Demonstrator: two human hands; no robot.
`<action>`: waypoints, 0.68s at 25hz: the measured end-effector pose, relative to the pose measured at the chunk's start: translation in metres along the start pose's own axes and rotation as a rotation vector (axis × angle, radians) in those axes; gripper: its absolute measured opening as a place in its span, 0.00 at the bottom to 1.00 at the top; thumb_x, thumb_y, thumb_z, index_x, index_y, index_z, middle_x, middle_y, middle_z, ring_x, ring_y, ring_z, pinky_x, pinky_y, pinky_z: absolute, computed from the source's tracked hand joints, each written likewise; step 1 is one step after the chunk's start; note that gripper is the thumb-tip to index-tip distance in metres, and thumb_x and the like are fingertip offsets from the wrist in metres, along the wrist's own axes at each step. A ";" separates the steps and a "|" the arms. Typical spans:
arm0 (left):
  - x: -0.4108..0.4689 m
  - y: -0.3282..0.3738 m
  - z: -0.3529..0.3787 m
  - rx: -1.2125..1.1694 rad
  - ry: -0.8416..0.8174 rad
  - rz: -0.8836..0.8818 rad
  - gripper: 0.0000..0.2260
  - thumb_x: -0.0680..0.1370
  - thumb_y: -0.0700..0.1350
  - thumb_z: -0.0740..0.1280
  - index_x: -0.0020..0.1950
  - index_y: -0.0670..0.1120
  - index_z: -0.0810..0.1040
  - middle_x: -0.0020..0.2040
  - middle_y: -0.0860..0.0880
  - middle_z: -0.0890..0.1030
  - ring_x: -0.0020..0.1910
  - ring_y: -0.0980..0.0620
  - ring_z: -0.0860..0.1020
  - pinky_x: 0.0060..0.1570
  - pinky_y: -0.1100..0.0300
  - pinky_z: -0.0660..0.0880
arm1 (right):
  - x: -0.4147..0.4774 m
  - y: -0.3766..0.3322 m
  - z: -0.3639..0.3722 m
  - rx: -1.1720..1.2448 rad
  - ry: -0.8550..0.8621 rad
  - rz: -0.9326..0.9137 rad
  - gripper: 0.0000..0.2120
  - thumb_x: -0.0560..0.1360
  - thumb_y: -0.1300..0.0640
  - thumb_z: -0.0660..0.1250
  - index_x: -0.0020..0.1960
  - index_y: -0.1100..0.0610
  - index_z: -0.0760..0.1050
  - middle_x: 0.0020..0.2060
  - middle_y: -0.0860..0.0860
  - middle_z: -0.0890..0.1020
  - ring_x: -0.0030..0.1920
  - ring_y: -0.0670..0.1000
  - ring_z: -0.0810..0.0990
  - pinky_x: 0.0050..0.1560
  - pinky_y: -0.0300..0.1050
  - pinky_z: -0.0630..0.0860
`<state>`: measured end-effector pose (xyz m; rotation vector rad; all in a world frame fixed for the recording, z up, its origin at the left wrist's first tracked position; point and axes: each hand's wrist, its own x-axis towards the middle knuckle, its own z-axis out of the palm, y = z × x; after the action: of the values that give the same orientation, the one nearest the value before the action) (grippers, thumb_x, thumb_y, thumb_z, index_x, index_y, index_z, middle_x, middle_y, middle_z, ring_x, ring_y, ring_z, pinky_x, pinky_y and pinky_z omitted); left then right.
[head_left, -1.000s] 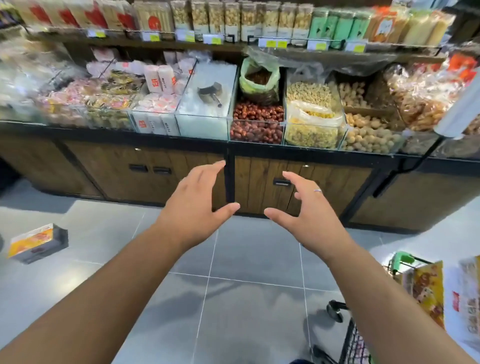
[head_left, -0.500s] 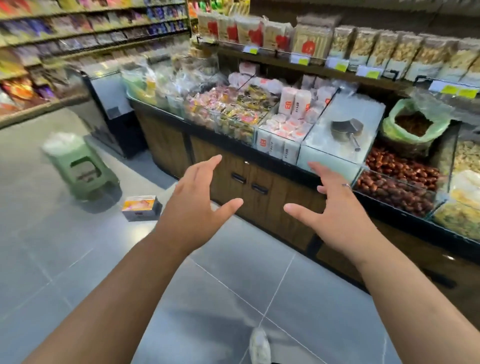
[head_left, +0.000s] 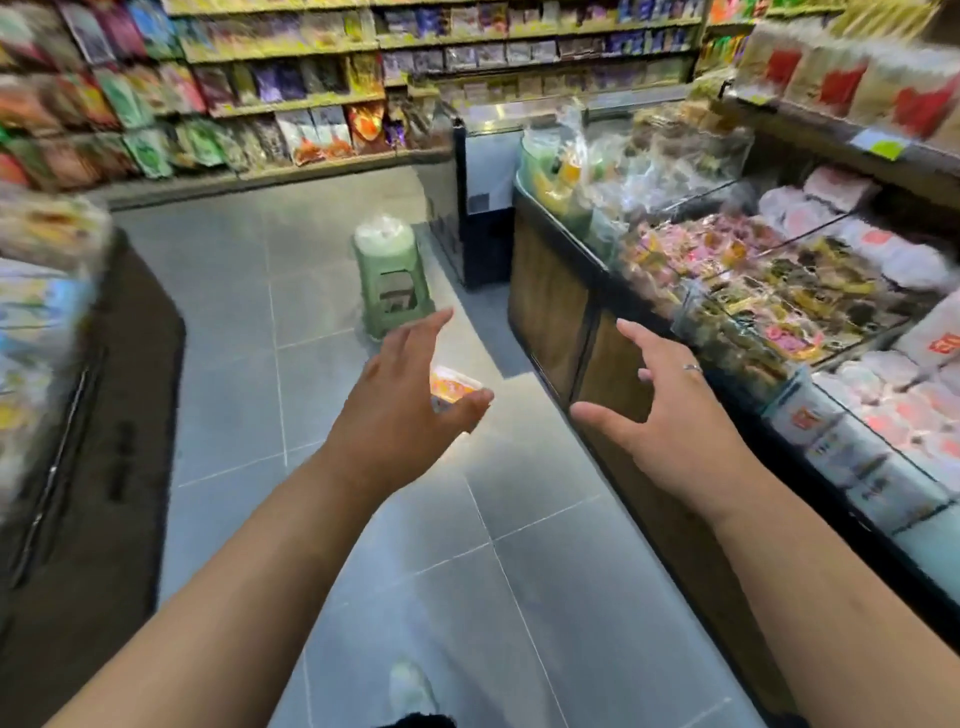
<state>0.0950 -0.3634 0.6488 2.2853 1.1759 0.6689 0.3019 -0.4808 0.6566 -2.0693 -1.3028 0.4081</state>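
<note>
Both my arms reach out in front of me over a grey tiled shop floor. My left hand (head_left: 400, 400) is spread with relaxed fingers and holds nothing. My right hand (head_left: 660, 415), a ring on one finger, is likewise spread and empty. A small orange and yellow box (head_left: 453, 386) lies on the floor beyond my left hand, partly hidden by its fingers and thumb. The hands are apart from each other and touch nothing.
A green plastic stool (head_left: 392, 278) with a white bag on top stands ahead in the aisle. A wooden counter (head_left: 561, 317) with bins of wrapped sweets runs along the right. A dark display stand (head_left: 104, 415) is at left. Snack shelves (head_left: 280, 104) line the back wall.
The view has swung left, from facing the counter to looking down the aisle. The box on the floor now sits just beyond my left hand. Both hands stay spread and empty.
</note>
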 end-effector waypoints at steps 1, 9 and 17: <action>0.018 -0.014 -0.003 0.004 0.019 -0.020 0.36 0.74 0.57 0.70 0.77 0.56 0.56 0.74 0.52 0.63 0.72 0.51 0.63 0.65 0.62 0.57 | 0.023 -0.005 0.012 -0.005 -0.019 -0.014 0.41 0.69 0.39 0.71 0.75 0.40 0.54 0.75 0.45 0.58 0.72 0.49 0.65 0.67 0.47 0.66; 0.191 -0.131 -0.018 0.041 -0.042 -0.054 0.35 0.76 0.58 0.68 0.77 0.58 0.54 0.74 0.54 0.62 0.72 0.51 0.62 0.67 0.60 0.59 | 0.210 -0.037 0.109 0.031 -0.043 0.011 0.41 0.69 0.40 0.72 0.75 0.40 0.54 0.74 0.44 0.59 0.70 0.47 0.67 0.60 0.41 0.67; 0.363 -0.205 -0.020 0.095 -0.161 -0.011 0.34 0.75 0.59 0.67 0.77 0.59 0.54 0.74 0.53 0.62 0.71 0.48 0.64 0.68 0.53 0.63 | 0.370 -0.055 0.166 0.084 -0.019 0.089 0.40 0.69 0.39 0.72 0.75 0.39 0.54 0.73 0.41 0.59 0.67 0.44 0.67 0.57 0.38 0.65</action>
<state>0.1451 0.0489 0.6117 2.3599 1.1649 0.4246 0.3393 -0.0770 0.5997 -2.0621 -1.1871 0.5143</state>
